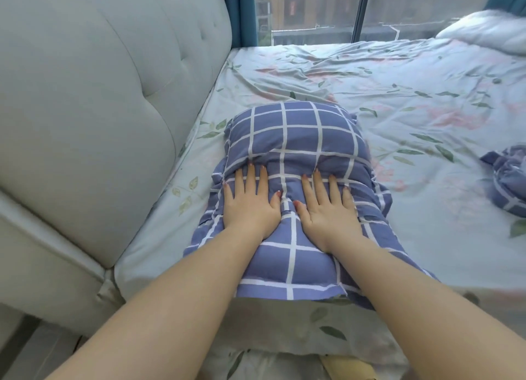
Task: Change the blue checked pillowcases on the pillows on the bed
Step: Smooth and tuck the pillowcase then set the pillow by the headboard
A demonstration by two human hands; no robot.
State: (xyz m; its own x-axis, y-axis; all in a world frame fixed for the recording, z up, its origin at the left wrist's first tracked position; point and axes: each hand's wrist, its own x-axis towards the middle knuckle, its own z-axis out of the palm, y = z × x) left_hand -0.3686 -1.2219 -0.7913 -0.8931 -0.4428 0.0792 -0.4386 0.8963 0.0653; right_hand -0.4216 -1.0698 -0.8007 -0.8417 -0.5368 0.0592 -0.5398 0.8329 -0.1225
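A pillow in a blue checked pillowcase (296,135) lies lengthwise on the bed near the headboard, its near end reaching the mattress edge. My left hand (250,203) presses flat on its middle with fingers spread. My right hand (327,206) presses flat beside it, also with straight fingers. The pillow is dented under both palms. A second piece of blue checked fabric (509,177) lies crumpled at the right edge of the bed.
The bed has a pale floral sheet (370,95), rumpled toward the window. A padded grey headboard (99,101) stands on the left. A white duvet or pillow (489,29) sits at the far right corner below the window (313,9).
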